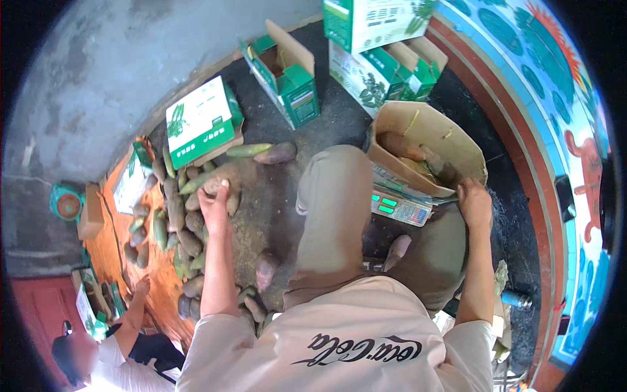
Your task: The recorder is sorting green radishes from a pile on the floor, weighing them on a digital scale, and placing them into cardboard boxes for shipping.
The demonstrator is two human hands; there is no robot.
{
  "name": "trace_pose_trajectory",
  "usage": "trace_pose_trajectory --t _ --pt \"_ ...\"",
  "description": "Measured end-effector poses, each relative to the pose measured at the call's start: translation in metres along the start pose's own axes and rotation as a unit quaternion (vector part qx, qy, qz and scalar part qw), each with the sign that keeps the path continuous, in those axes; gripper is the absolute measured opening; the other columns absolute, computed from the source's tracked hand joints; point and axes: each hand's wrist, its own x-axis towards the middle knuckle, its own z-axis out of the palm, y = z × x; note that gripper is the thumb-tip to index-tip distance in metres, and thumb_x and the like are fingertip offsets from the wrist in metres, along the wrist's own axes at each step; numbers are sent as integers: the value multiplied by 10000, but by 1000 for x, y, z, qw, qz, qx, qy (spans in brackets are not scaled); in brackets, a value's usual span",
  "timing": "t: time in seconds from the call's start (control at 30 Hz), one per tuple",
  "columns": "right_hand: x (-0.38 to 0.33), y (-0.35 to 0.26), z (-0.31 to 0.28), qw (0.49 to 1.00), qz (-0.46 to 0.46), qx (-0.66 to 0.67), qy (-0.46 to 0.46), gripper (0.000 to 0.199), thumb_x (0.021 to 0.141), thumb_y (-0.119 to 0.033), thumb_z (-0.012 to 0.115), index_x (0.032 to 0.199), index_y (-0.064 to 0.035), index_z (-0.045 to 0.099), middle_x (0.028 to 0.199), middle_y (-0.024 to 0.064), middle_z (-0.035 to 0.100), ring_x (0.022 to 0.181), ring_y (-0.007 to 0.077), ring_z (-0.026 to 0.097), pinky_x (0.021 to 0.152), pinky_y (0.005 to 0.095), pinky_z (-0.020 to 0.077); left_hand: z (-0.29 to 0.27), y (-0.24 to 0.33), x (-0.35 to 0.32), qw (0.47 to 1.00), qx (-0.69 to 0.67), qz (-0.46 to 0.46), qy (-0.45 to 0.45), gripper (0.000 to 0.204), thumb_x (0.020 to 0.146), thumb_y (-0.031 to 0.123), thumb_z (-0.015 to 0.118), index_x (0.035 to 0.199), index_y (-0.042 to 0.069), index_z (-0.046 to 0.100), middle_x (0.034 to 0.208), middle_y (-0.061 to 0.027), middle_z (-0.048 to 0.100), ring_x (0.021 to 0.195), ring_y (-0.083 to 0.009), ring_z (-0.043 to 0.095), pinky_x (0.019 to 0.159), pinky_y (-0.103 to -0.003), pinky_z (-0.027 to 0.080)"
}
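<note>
My left hand [216, 204] is closed round a stout brown vegetable [212, 186], above a pile of long brown and green vegetables [175, 212] on the floor to my left. On the right, my right hand [475, 204] grips the near right rim of an open cardboard box [428, 185]. Several reddish-brown vegetables [400, 145] lie inside the box. Just below it, a scale [408, 210] shows its green lit display and keypad; the box appears to rest on it, though its platform is hidden.
Ahead stand an open green box [297, 98], a closed white-and-green box [204, 121] and stacked boxes [375, 26]. A purplish vegetable [266, 269] lies near my left leg. Another person [124, 353] reaches toward the orange sheet [147, 277] at lower left. A painted wall [562, 124] bounds the right.
</note>
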Motion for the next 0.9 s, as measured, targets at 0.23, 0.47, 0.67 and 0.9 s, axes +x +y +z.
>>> trace_pose_trajectory --t 0.23,0.47,0.67,0.9 --pt "-1 3 4 999 19 19 38 129 778 -168 589 803 -49 548 814 126 578 785 310 591 687 394 485 127 121 -19 972 -65 106 -198 441 781 146 668 1136 13 442 1053 -88 543 928 -162 532 818 -298 435" --pt "-6 10 10 997 31 46 58 143 792 -189 580 829 -52 561 808 116 573 799 290 585 701 384 483 261 124 -85 917 -97 -15 -386 505 808 235 655 1189 29 396 1132 -104 508 1004 -218 523 842 -387 450" --pt "-10 18 11 996 39 61 60 144 789 -189 586 828 -53 558 806 113 571 800 279 585 701 381 481 279 78 -111 907 33 51 -418 662 818 138 625 1351 49 243 1261 -176 443 1099 -250 481 920 -361 409" --pt "-14 28 15 995 39 65 67 146 779 -191 600 819 -58 555 807 106 570 801 273 586 697 379 484 181 109 -93 937 27 156 -311 481 841 40 523 1290 23 353 1265 -161 460 1150 -232 462 964 -333 373"
